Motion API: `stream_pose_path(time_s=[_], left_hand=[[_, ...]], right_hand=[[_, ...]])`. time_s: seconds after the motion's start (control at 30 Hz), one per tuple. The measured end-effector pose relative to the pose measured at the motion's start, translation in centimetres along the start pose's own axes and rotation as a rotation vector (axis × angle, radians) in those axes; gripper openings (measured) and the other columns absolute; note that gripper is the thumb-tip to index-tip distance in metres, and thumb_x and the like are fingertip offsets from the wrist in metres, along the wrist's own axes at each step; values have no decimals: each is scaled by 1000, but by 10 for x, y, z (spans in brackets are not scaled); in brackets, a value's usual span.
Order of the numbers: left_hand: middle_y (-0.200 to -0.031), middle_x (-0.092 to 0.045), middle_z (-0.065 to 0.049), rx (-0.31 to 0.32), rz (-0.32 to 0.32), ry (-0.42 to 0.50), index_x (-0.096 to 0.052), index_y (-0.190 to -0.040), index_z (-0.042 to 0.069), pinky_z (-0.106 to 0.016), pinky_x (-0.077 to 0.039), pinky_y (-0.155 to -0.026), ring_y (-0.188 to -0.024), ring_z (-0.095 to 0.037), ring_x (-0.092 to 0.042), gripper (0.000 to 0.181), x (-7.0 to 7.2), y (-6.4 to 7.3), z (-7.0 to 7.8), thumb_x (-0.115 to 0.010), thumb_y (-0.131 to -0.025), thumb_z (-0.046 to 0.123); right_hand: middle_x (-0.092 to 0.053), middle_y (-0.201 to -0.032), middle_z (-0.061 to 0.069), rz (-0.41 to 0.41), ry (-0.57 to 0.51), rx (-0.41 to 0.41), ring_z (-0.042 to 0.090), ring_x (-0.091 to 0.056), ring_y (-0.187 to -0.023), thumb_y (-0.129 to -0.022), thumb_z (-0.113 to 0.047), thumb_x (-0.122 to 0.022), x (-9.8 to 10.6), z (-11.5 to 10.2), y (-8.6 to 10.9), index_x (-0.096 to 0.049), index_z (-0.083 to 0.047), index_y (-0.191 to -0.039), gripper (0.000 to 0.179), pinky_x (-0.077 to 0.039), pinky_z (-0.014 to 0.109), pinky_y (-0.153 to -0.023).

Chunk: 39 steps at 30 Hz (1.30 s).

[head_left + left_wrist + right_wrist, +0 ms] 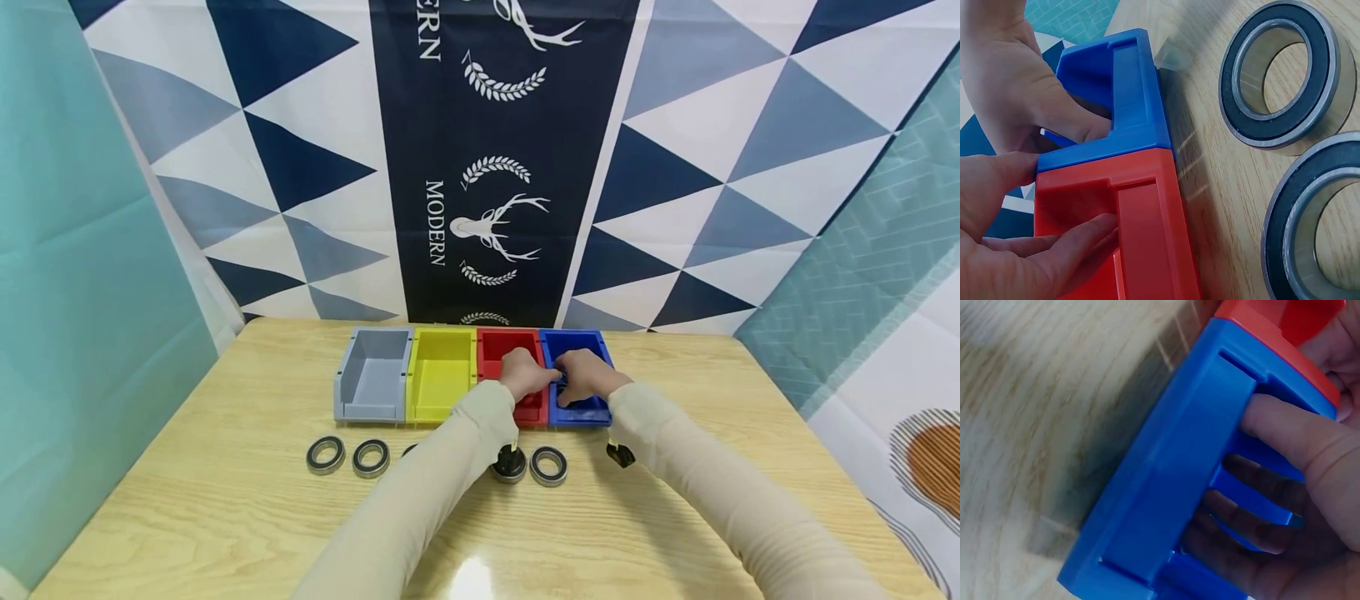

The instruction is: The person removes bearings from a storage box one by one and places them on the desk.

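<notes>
A red bin and a blue bin stand side by side in a joined row. My left hand reaches over the red bin. In the left wrist view its thumb touches the rim where red meets blue, and its nearly straight fingers dip inside the red bin. My right hand is in the blue bin, its thumb by the inner front corner and its fingers loosely bent downward. Nothing shows in either hand; the blue bin's floor is partly hidden.
Left of them in the row are a yellow bin and a grey bin. Several ball bearings, among them a left one and a right one, lie in front; my left sleeve partly covers some. A patterned cloth hangs behind.
</notes>
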State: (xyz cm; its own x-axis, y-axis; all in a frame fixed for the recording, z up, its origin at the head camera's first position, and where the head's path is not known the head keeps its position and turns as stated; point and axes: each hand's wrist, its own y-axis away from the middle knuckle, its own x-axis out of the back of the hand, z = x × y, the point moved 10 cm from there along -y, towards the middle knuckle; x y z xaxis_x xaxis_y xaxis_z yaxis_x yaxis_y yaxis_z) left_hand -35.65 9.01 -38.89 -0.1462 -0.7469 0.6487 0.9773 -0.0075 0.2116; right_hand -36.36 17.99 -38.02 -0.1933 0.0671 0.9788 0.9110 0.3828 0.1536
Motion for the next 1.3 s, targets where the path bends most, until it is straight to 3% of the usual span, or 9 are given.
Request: stream_pose_path(time_s=[0.3, 0.77, 0.9, 1.13, 1.3], left_hand=[[-67, -51, -3, -7, 11, -1, -63, -90, 2, -22, -41, -53, -62, -13, -50, 36, -1, -2, 2, -76, -80, 34], [-66, -51, -3, 8, 12, -6, -62, -90, 3, -22, -42, -53, -61, -13, -51, 35, 0, -3, 0, -75, -80, 34], [-69, -54, -4, 7, 8, -6, -63, -91, 2, -22, -42, -54, -62, -14, -52, 36, -1, -2, -1, -75, -80, 34], [-80, -63, -7, 3, 22, -18, -63, -101, 1, -24, -49, -60, -68, -14, -52, 42, -2, 0, -1, -76, -80, 35], [-77, -62, -6, -11, 20, -32, -64, -100, 2, -23, -48, -59, -65, -14, -53, 41, -1, 0, 1, -75, -80, 36]], right_hand=[[-70, -86, 14, 65, -22, 7, 20, -54, -71, -65, -11, -80, -2, 1, -1, -68, 4, -96, 36, -55, 42, -82], [-70, -86, 16, 122, -48, -13, 19, -53, -70, -65, -7, -76, -4, 1, -1, -68, 6, -96, 35, -54, 37, -73], [-70, -85, 15, 122, -53, -13, 20, -54, -70, -67, -10, -76, -3, 1, 3, -68, 6, -95, 33, -55, 41, -79], [-69, -92, 17, 154, -25, -3, 27, -61, -85, -70, -16, -79, 7, -1, 14, -66, 6, -99, 39, -53, 46, -87], [-64, -89, 17, 250, 3, 5, 27, -56, -82, -71, -17, -78, 20, -4, 22, -65, 2, -94, 32, -51, 47, -83]])
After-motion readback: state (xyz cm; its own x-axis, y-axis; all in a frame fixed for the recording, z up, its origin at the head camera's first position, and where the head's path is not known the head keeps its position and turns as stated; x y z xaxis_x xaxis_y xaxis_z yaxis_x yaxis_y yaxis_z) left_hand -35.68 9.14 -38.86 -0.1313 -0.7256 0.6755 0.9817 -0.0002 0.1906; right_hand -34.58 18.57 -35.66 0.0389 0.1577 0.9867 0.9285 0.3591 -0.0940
